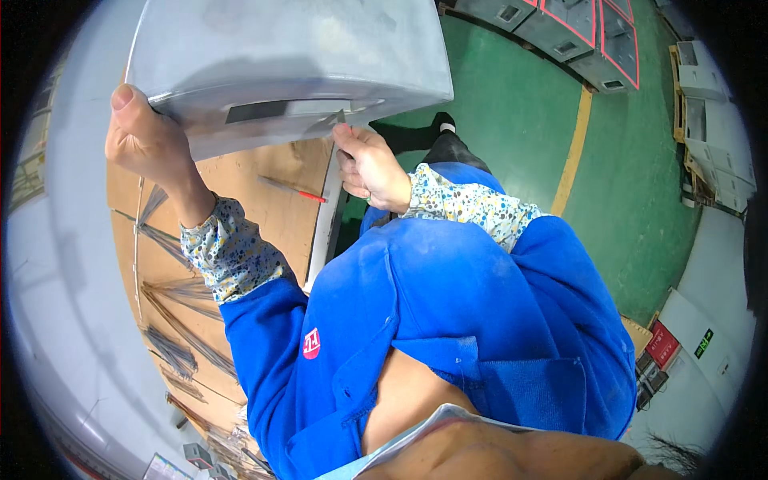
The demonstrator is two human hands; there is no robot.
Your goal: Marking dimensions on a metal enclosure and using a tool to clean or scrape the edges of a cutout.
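A large grey sheet-metal box (296, 48) fills the top of the view, its near face pierced by a long rectangular slot (256, 111). My left hand (148, 140) grips the box's left corner, thumb on top and the other fingers out of sight behind the side. Beside the slot's right end, my right hand (372, 168) is closed in a pinch. From its fingertips sticks a small, thin, grey pointed blade-like piece (338, 118); its exact kind is unclear. Whether its tip touches the box edge cannot be made out.
Under the box stands a wooden-topped bench (232, 176) with a red-handled tool (308, 195) and several bundles of thin grey strips (172, 352). Grey boxes with pink-red edges (576, 40) stand on the green floor at far right, near a yellow line (574, 152). More boxes (708, 120) lie beyond.
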